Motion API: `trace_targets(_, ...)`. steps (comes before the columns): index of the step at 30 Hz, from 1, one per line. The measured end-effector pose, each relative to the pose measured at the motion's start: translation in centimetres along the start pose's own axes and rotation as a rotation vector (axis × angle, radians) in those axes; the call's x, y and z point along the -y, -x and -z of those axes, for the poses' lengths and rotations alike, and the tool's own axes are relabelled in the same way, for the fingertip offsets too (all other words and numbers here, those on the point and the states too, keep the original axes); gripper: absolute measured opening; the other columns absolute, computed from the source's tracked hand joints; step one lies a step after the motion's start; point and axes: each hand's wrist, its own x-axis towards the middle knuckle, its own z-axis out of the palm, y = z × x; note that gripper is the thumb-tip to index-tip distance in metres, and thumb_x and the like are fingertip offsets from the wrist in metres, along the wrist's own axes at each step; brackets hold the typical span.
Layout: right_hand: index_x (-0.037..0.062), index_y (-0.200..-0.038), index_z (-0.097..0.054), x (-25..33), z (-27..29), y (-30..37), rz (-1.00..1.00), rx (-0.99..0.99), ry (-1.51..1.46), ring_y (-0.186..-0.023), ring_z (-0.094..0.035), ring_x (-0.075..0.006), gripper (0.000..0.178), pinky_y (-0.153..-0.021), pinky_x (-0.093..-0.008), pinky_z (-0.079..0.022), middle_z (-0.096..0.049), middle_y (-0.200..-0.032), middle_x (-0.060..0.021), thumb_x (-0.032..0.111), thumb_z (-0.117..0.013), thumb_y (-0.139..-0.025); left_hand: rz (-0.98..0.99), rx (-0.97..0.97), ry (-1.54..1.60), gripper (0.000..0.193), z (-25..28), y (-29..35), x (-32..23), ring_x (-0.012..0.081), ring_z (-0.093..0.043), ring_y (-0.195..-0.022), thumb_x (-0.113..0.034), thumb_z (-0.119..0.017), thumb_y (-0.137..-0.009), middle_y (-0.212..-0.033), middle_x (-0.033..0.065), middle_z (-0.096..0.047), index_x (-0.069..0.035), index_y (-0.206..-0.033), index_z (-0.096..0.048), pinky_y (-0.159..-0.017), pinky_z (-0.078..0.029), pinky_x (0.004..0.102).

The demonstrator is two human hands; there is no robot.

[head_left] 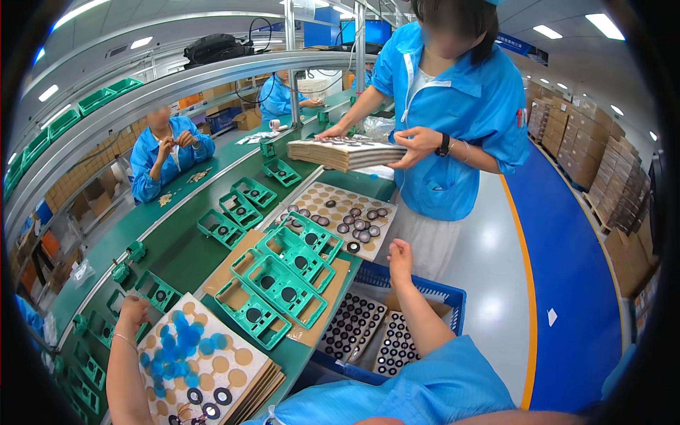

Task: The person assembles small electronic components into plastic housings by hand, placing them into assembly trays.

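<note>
My left hand [133,312] is curled at the near edge of a green plastic housing [157,292] on the belt; what its fingers grip, if anything, is hidden. Beside that wrist lies a stack of boards with round tan spots [241,354], topped by loose blue translucent discs [185,336] and several black ring-shaped speakers [210,410]. My right hand [400,261] is raised beside the table edge, fingers curled in; I see nothing between them. Several green housings with round speakers [268,282] sit on a cardboard sheet [322,304] between my hands.
A blue basket [457,297] with trays of black round parts stands below my right arm. Across the table, a co-worker [453,120] holds a stack of boards [347,154]. A spotted board with loose round parts [386,212] lies before them. More housings [241,209] line the green belt [188,255].
</note>
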Motion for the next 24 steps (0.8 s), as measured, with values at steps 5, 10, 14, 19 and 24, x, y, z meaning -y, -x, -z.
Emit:
trace_targets(5, 0.0015, -0.107, -0.051, -2.5, 0.0, -2.5, 0.057, 0.138, 0.161, -0.083, -0.053, -0.0149, 0.025, -0.071, -0.0267, -0.044, -0.055, -0.096, -0.0079, 0.016, -0.053, -0.086, -0.148, -0.085, -0.119, 0.051, -0.6, 3.0, -1.9, 0.0216, -0.055, -0.079, -0.010, -0.061, -0.075, -0.095, 0.0144, -0.053, 0.003, -0.120, -0.041, -0.058, -0.046, 0.0316)
trace_targets(10, -0.0001, -0.102, -0.052, -1.6, -2.0, -2.7, 0.224, 0.119, 0.231, -0.086, -0.056, -0.0208, 0.023, -0.078, -0.0309, -0.044, -0.058, -0.094, -0.0126, 0.013, -0.055, -0.084, -0.248, 0.015, -0.120, 0.046, -0.3, 8.2, -3.4, 0.0198, -0.054, -0.085, -0.011, -0.061, -0.076, -0.098, 0.0114, -0.053, 0.003, -0.116, -0.044, -0.067, -0.046, 0.0310)
trace_targets(14, 0.0002, -0.101, -0.052, 0.3, -3.3, -4.3, 0.299, 0.113, 0.139, -0.082, -0.055, -0.0181, 0.021, -0.074, -0.0300, -0.045, -0.058, -0.090, -0.0103, 0.012, -0.055, -0.084, -0.281, 0.062, -0.092, 0.043, -0.6, 11.9, -4.5, 0.0182, -0.052, -0.087, -0.010, -0.061, -0.075, -0.098, 0.0103, -0.053, 0.002, -0.113, -0.046, -0.073, -0.045, 0.0302)
trace_targets(19, -0.0002, -0.106, -0.050, 5.2, -6.2, -4.8, 0.062, 0.289, 0.024, -0.073, -0.051, -0.0092, 0.025, -0.060, -0.0219, -0.044, -0.055, -0.088, -0.0062, 0.012, -0.052, -0.085, -0.445, 0.078, -0.024, 0.042, -0.3, 15.0, -2.5, 0.0160, -0.050, -0.090, -0.008, -0.063, -0.072, -0.098, 0.0081, -0.052, 0.000, -0.111, -0.049, -0.079, -0.042, 0.0279)
trace_targets(24, -0.0002, -0.106, -0.050, 6.8, -7.3, -5.0, 0.052, 0.308, -0.028, -0.071, -0.051, -0.0091, 0.026, -0.058, -0.0214, -0.044, -0.055, -0.086, -0.0045, 0.014, -0.053, -0.084, -0.463, 0.103, -0.075, 0.043, -0.1, 18.3, -2.1, 0.0159, -0.049, -0.091, -0.008, -0.064, -0.072, -0.101, 0.0081, -0.052, -0.001, -0.112, -0.050, -0.076, -0.043, 0.0272)
